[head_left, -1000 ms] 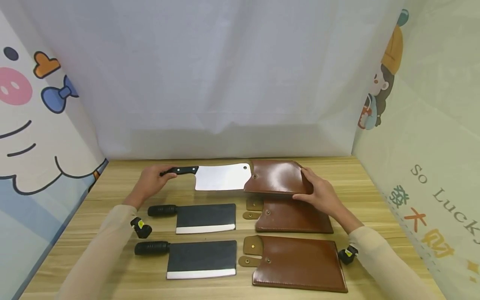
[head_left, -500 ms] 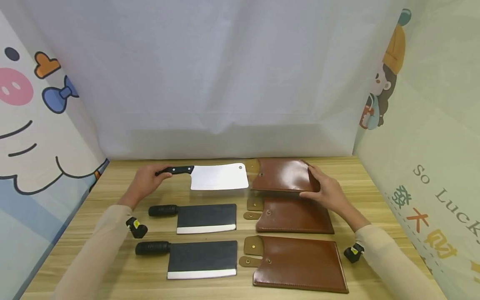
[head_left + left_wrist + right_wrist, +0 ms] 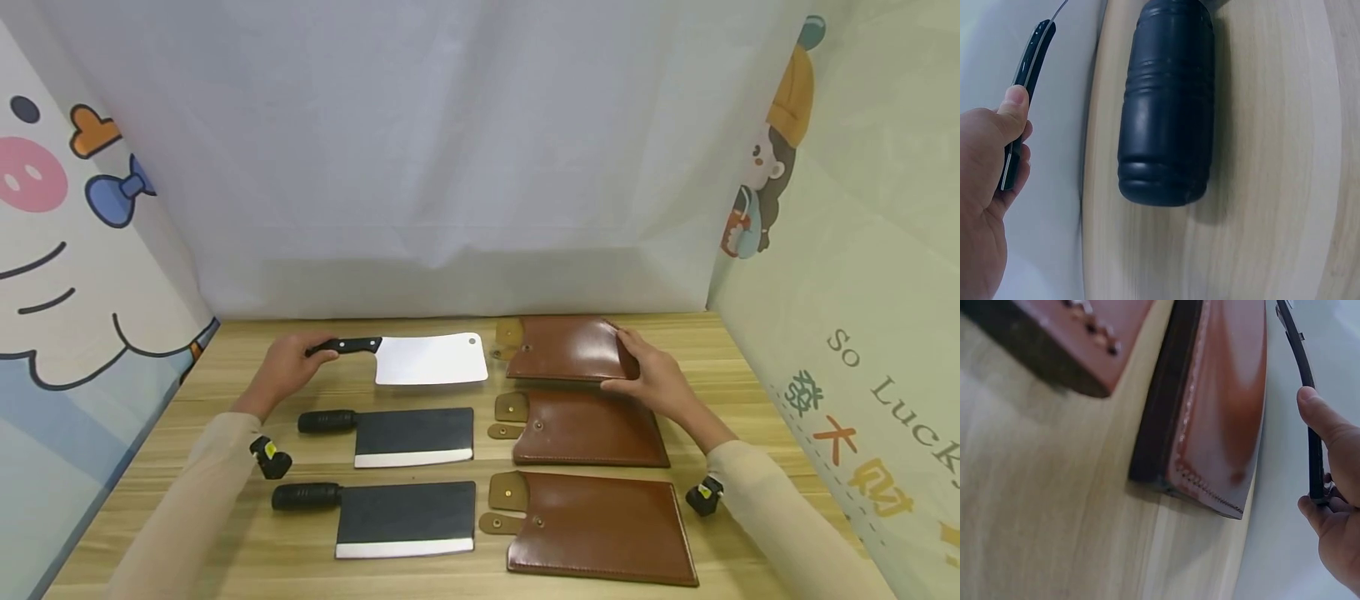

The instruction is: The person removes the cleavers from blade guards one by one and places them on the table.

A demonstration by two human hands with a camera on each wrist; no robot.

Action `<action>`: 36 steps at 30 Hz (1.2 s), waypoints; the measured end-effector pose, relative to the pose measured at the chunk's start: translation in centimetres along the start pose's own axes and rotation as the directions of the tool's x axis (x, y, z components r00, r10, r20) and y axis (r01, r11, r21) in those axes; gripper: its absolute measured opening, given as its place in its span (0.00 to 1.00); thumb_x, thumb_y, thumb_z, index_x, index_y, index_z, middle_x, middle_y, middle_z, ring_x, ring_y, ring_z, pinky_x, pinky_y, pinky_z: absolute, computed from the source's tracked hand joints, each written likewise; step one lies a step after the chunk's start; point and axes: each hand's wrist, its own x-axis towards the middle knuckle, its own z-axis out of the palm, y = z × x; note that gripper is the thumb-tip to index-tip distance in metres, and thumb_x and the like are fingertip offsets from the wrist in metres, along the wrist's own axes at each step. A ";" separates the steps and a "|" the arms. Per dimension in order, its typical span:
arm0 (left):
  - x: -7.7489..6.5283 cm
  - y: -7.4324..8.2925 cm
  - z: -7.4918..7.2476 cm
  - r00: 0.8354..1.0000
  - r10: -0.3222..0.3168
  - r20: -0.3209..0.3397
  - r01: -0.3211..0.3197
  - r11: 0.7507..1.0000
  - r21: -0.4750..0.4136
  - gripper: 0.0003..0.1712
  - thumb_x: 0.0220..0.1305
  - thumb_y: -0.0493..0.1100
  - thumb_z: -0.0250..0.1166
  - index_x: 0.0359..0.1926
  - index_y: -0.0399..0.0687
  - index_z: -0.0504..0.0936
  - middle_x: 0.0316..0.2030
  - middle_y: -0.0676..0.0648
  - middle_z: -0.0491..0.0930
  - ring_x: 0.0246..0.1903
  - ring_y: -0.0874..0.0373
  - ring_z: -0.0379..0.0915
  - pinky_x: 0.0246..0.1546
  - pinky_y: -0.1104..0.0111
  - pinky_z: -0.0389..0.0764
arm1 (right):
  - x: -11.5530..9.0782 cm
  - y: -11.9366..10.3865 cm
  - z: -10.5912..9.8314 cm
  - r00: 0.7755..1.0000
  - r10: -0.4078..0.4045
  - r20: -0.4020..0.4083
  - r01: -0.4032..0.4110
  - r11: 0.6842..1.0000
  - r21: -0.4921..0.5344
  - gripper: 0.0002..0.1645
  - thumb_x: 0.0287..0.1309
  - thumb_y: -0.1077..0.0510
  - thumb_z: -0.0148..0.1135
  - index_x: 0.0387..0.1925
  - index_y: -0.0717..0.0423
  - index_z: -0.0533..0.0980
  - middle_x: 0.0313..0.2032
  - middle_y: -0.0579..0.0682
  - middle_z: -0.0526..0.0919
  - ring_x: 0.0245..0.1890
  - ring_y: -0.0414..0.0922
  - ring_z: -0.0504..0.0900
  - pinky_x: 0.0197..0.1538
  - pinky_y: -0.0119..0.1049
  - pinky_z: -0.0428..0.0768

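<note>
At the back of the table, my left hand (image 3: pixel 288 371) grips the black riveted handle of a cleaver (image 3: pixel 431 360) with a bare, shiny blade. Its thumb lies along the handle (image 3: pixel 1034 56) in the left wrist view. To the right, my right hand (image 3: pixel 652 379) holds the far end of a brown leather knife sheath (image 3: pixel 573 348), thumb on one face and fingers on the other in the right wrist view. A small gap separates the blade's tip from the sheath's tan straps. The sheath is slightly raised, above the middle sheath (image 3: pixel 592 429).
Two dark-bladed cleavers lie in front on the left, a middle cleaver (image 3: pixel 412 436) and a near cleaver (image 3: pixel 405 518), handles pointing left. Right of them lie the middle sheath and the near sheath (image 3: pixel 600 527). A white curtain (image 3: pixel 450 167) hangs behind the wooden table.
The shiny cleaver has slid leftward out of the back sheath with my left hand, and its blade has dropped slightly. My right hand has shifted a little right with the sheath.
</note>
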 end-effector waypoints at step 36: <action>-0.8 -1.3 0.5 0.977 -0.099 0.190 0.095 0.995 0.031 0.23 0.70 0.41 0.67 0.60 0.29 0.80 0.56 0.28 0.80 0.56 0.31 0.77 0.56 0.39 0.74 | 2.0 0.7 -0.4 0.989 0.024 0.144 -0.009 0.995 -0.103 0.59 0.52 0.47 0.80 0.74 0.72 0.59 0.72 0.72 0.63 0.68 0.70 0.68 0.65 0.63 0.70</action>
